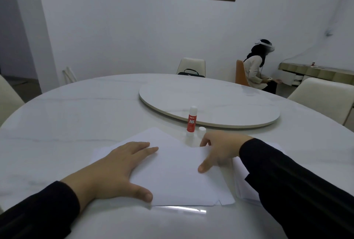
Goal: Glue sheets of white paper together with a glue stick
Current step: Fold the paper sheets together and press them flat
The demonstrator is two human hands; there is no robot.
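White paper sheets (pixel 172 177) lie stacked and slightly askew on the round marble table (pixel 76 116) in front of me. My left hand (pixel 118 169) rests flat on the left part of the top sheet, fingers spread. My right hand (pixel 218 150) lies on the sheet's right edge, fingers curled down and holding nothing I can see. A red and white glue stick (pixel 191 121) stands upright just beyond the paper, uncapped. Its white cap (pixel 201 130) stands beside it, right by my right hand's fingers. More white sheets (pixel 247 183) lie partly under my right sleeve.
A large round turntable (pixel 210 102) sits on the table beyond the glue stick. Cream chairs (pixel 191 65) surround the table, one with a black bag. A person with a headset (pixel 256 66) sits on an orange chair at the back right.
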